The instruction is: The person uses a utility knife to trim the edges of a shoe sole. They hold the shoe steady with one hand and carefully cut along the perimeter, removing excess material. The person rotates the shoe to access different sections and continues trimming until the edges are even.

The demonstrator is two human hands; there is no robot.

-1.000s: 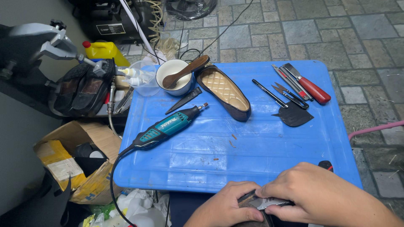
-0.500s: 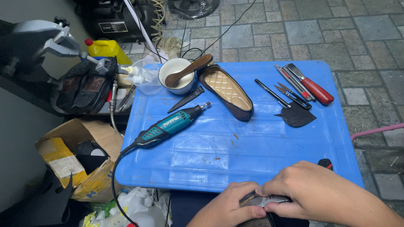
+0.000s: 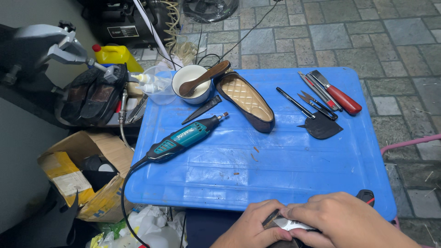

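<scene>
**Both hands closed on a small piece at the near edge of the blue desk**

At far left a cardboard box (image 3: 80, 177) sits on the floor beside the desk (image 3: 294, 179), and above it a pair of dark shoes (image 3: 92, 96) lies on a cluttered shelf, with a yellow jug (image 3: 115, 54) behind them. A black cord runs from the floor up to the teal rotary tool (image 3: 183, 138), which lies slantwise on the left part of the desk, its tip pointing toward a white bowl (image 3: 190, 85) holding a wooden spoon (image 3: 204, 78). Between tool and bowl lies a dark blade (image 3: 202, 109). Just right of the bowl, a quilted flat shoe (image 3: 245, 101) rests on its sole, opening up.

At the near edge, the left hand (image 3: 252, 227) has its fingers curled around a small dark and pale piece (image 3: 287, 224); what the piece is cannot be told. The right hand (image 3: 349, 222) lies over the same piece from the right, fingers pinched on it and touching the left hand.

Farther right on the desk, well apart from the hands, lie a black pen-like tool (image 3: 294, 102), small scissors (image 3: 317, 104), a dark leather scrap (image 3: 321, 128) and a red-handled knife (image 3: 340, 95). Grey paving stones (image 3: 395, 41) lie beyond.
</scene>
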